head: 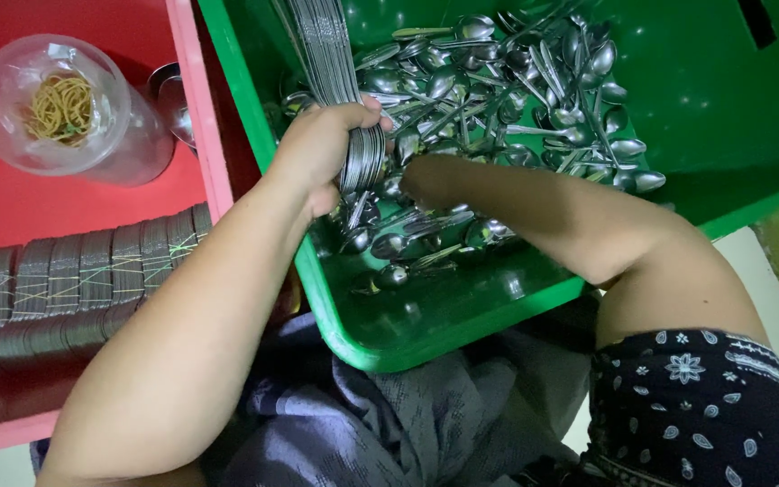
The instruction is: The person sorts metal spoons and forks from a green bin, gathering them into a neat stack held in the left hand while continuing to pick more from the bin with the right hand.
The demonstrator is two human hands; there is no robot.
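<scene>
My left hand (322,153) is shut around a thick stack of metal spoons (328,54), held upright by the bowls over a green plastic crate (426,325). My right hand (418,179) reaches across into the loose spoons (516,81) piled in the crate. Its fingers are mostly hidden behind the held stack and the left hand, so their grip cannot be seen.
On the left stands a red tray (200,126) holding several bundles of spoons (92,280) tied with rubber bands. A clear plastic jar of yellow rubber bands (63,108) stands at its back. Grey cloth (389,424) covers my lap below the crate.
</scene>
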